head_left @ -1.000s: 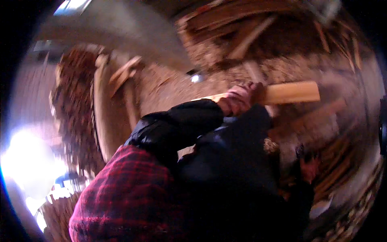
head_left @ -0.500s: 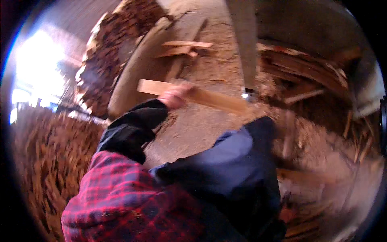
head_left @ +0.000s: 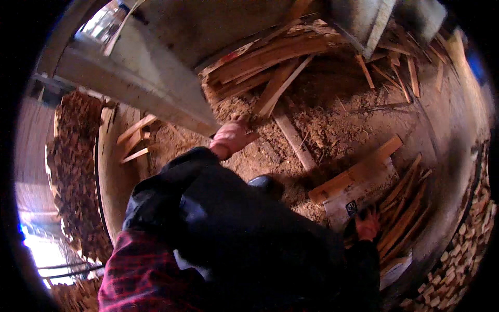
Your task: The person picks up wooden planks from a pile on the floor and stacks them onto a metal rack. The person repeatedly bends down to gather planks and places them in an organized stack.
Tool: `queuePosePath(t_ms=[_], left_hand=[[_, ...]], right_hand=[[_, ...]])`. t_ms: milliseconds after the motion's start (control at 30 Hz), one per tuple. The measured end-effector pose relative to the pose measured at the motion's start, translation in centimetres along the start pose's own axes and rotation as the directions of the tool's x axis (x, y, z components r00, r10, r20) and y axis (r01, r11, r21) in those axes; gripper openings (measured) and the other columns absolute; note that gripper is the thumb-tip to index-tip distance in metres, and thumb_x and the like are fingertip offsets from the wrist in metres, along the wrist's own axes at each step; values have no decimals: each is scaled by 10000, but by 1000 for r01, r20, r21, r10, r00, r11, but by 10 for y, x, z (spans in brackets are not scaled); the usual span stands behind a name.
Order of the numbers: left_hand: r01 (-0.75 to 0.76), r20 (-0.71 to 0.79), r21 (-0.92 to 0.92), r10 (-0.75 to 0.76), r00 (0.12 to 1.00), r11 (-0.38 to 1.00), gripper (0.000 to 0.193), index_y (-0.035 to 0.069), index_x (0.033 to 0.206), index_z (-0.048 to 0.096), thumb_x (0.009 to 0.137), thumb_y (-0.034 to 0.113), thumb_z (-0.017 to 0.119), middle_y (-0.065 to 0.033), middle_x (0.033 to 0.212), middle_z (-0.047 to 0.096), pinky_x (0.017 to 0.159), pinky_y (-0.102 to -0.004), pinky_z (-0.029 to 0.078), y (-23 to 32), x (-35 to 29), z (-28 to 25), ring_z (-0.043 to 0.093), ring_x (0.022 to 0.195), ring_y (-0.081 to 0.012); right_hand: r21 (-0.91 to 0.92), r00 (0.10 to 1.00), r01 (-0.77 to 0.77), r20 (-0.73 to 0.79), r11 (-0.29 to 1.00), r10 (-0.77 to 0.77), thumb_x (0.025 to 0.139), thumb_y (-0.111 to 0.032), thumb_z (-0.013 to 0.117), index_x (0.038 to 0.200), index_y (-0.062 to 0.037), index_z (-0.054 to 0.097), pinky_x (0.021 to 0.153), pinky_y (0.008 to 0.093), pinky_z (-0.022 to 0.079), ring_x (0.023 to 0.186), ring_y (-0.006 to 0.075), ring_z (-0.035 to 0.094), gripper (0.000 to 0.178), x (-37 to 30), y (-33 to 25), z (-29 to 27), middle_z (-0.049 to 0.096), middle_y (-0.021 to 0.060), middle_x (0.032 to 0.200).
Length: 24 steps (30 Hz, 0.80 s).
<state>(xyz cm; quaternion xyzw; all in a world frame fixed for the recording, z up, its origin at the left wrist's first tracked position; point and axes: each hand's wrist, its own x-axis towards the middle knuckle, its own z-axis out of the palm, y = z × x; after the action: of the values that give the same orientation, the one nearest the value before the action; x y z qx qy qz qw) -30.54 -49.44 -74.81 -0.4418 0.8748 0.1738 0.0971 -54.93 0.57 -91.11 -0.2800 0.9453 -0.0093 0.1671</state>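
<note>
My left hand (head_left: 234, 138) reaches out beside the lower end of a grey metal beam (head_left: 156, 106), thumb stretched out and nothing seen in it. Whether it touches the beam I cannot tell. Lower right, my right hand (head_left: 368, 226) is at the edge of a white printed sack (head_left: 343, 205), its fingers dark and spread. Thin wood strips (head_left: 403, 221) lie in a bundle right beside that hand. A flat board (head_left: 358, 170) lies slanted across the top of the sack.
Sawdust (head_left: 260, 151) covers the floor, where a narrow wood strip (head_left: 294, 142) lies. Rough slabs (head_left: 270, 57) are heaped under a metal structure at the back. Loose sticks (head_left: 413, 75) lie far right. Stacked wood (head_left: 75, 171) stands left, with more stacked pieces (head_left: 457, 255) at lower right.
The view has swung right. My left hand held a board before and now shows none. My right hand has come into view by the sack and strips.
</note>
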Motion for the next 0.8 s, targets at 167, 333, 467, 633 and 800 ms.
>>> queuePosePath(t_ms=[167, 333, 467, 633, 800], left_hand=[[-124, 85, 134, 114, 990, 983, 610, 30, 1103, 653, 813, 565, 612, -215, 1039, 681, 801, -448, 528, 69, 103, 29, 662, 974, -361], [-203, 101, 94, 194, 976, 975, 516, 32, 989, 689, 757, 494, 694, -171, 979, 698, 739, -436, 529, 9, 194, 92, 676, 864, -328], [14, 239, -774, 273, 932, 633, 387, -1, 1116, 611, 848, 273, 668, -83, 907, 664, 631, -339, 499, 5, 149, 88, 604, 710, -173], [115, 196, -323, -53, 979, 939, 381, 75, 1164, 613, 875, 322, 634, -134, 1018, 680, 861, -422, 489, -47, -32, 33, 643, 986, -305], [288, 218, -168, -250, 944, 943, 359, 65, 1154, 602, 818, 191, 607, -186, 1078, 660, 893, -430, 481, -122, -182, 16, 607, 1045, -379]], right_hand=[[-125, 989, -109, 86, 986, 120, 834, -535, 600, 1385, -138, 490, 1136, 529, 261, 1412, 349, 288, 688, -2, 24, 4, 326, 113, 1540], [-82, 997, -80, 9, 993, 81, 804, -450, 669, 1285, -127, 577, 1104, 499, 310, 1394, 345, 321, 586, -5, 14, 21, 406, 111, 1489], [-6, 994, -105, 31, 994, 105, 812, -452, 663, 1271, -112, 590, 1106, 487, 315, 1367, 356, 359, 576, 6, 26, 21, 454, 151, 1445], [125, 999, 9, 48, 992, -15, 828, -466, 659, 1273, -98, 599, 1105, 454, 329, 1331, 365, 400, 581, 21, 3, -9, 465, 188, 1423], [121, 992, 123, 15, 985, -126, 865, -495, 636, 1302, -85, 561, 1024, 435, 432, 1226, 342, 507, 604, 22, 47, 25, 534, 153, 1356]])
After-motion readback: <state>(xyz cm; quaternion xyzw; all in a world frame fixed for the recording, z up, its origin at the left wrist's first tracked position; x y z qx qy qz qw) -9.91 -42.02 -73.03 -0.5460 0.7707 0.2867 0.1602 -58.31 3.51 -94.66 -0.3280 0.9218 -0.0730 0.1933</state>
